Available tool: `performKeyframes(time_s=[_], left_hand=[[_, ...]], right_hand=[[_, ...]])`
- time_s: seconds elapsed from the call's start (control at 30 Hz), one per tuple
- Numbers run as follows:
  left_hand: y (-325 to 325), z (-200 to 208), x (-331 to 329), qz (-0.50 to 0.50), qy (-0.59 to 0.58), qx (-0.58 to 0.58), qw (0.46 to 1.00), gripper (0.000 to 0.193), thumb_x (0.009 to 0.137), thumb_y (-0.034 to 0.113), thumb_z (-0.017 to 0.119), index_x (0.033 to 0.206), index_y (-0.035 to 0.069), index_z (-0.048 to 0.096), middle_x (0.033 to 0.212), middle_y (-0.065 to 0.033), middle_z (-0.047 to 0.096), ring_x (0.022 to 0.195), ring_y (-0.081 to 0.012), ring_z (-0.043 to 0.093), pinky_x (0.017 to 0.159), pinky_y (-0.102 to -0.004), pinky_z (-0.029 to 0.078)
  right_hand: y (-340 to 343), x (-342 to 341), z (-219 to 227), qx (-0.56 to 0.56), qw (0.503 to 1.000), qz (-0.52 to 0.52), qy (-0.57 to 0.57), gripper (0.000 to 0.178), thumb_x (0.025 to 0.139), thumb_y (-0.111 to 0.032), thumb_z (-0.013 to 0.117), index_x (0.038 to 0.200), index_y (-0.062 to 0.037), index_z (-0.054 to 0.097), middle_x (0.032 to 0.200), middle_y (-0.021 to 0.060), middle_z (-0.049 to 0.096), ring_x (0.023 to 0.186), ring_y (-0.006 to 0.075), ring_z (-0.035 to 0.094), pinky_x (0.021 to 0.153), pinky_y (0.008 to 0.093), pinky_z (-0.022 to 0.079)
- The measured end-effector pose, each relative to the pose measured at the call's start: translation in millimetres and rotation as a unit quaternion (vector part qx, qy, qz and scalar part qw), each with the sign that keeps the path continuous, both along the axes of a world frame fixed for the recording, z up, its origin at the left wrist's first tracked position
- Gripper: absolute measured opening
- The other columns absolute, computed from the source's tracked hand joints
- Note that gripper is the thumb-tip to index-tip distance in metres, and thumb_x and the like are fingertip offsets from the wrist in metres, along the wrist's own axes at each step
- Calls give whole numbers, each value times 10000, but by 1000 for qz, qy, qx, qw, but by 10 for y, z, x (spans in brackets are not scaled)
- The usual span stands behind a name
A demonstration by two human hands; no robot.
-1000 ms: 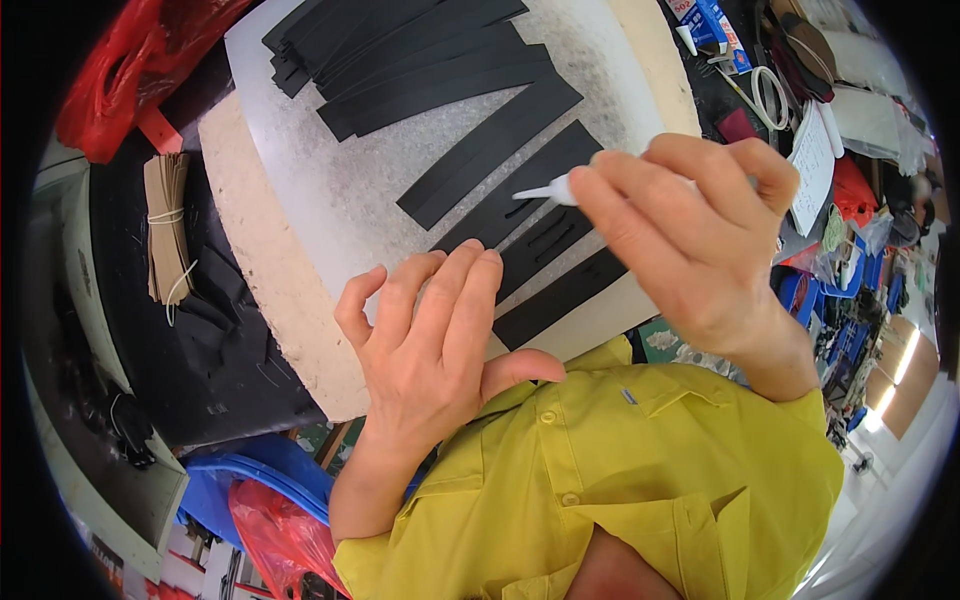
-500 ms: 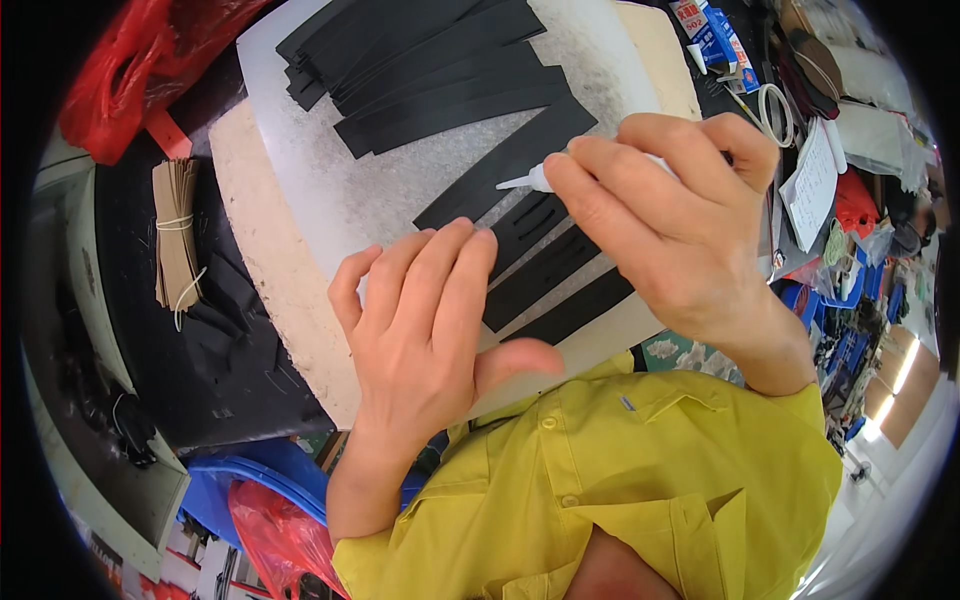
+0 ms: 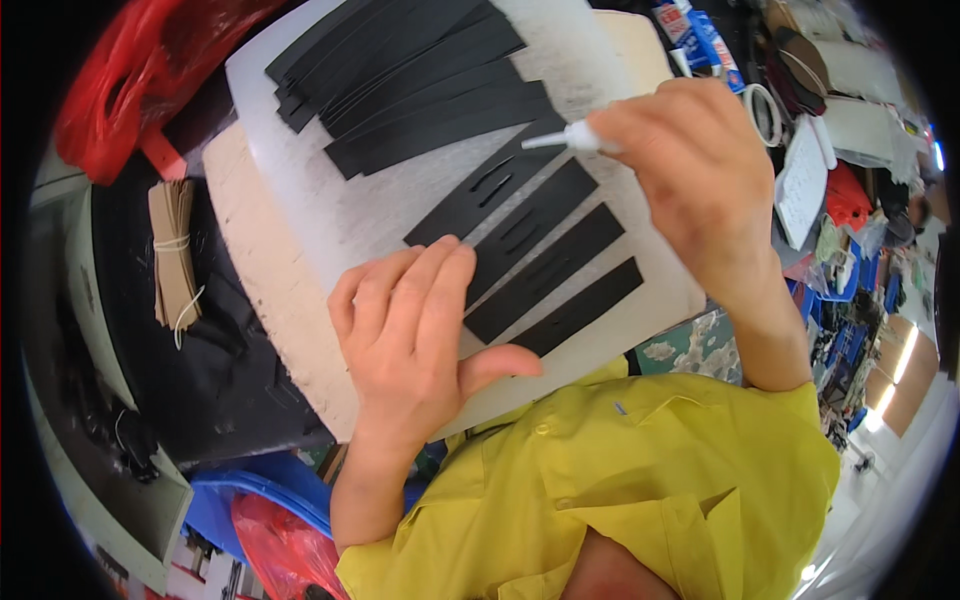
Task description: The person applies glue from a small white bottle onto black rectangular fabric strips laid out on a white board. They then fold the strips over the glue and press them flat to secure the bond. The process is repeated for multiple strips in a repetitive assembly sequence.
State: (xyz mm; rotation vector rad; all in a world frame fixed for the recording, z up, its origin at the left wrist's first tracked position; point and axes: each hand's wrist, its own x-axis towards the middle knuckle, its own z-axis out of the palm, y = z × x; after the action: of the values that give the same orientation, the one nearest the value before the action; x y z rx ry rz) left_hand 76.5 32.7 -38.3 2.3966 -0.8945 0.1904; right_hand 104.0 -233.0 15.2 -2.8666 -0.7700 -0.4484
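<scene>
My right hand [image 3: 705, 180] grips a small white glue bottle [image 3: 582, 138], its thin nozzle pointing left just above a flat black strip [image 3: 448, 217]. Two short wet-looking dark lines lie on that strip. Nearer to me are several more black strips [image 3: 545, 275], laid slantwise side by side and bearing similar marks. My left hand [image 3: 405, 335] rests with fingers stretched out and thumb apart, its fingertips on the left ends of the strips. A fanned pile of black strips [image 3: 410, 75] lies farther off on the same whitish sheet [image 3: 285, 185].
Under the sheet is a beige board [image 3: 255, 235]. To the left are a brown strip bundle [image 3: 173, 240] tied with a band and a red plastic bag [image 3: 130, 85]. Blue-and-white boxes [image 3: 712, 45], a white coil [image 3: 765, 112] and papers [image 3: 803, 195] crowd the right.
My right hand has moved the glue bottle away from me along the farthest strip. Two dark lines now show there. My left hand stays at the strips' left ends.
</scene>
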Motion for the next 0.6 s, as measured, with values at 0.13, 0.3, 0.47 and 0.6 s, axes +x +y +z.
performKeyframes(time_s=[0.13, 0.3, 0.47, 0.6], left_hand=[[7, -65, -7, 2, -17, -64, 998, 776, 844, 698, 584, 1132, -16, 674, 1142, -149, 681, 1005, -345, 616, 876, -443, 469], [57, 37, -122, 18, 6, -148, 989, 342, 927, 314, 725, 1060, -1, 700, 994, -109, 683, 861, -295, 607, 751, -387, 473], [-32, 70, -465, 38, 66, -145, 987, 258, 745, 31, 817, 989, 56, 736, 870, -33, 646, 752, -219, 564, 678, -343, 401], [-106, 99, -678, 46, 60, -50, 996, 321, 737, 122, 852, 1042, 95, 755, 901, -7, 637, 763, -205, 543, 723, -348, 376]], right_hand=[[-365, 6, -191, 340, 923, -163, 71, 196, 845, -80, 752, 1013, -22, 671, 920, 39, 664, 858, 192, 668, 788, 305, 509], [-753, 92, -668, 476, 850, -190, 122, 299, 899, -130, 744, 1162, -22, 653, 1047, 23, 694, 933, 131, 674, 889, 287, 520], [-696, 62, -754, 375, 894, -245, -9, 313, 863, -163, 772, 1146, -57, 690, 1085, 57, 724, 1010, 144, 659, 900, 329, 513], [-453, -672, -402, 302, 927, -190, 118, 259, 819, -115, 789, 1064, -68, 716, 1087, 65, 707, 1011, 234, 638, 844, 338, 498]])
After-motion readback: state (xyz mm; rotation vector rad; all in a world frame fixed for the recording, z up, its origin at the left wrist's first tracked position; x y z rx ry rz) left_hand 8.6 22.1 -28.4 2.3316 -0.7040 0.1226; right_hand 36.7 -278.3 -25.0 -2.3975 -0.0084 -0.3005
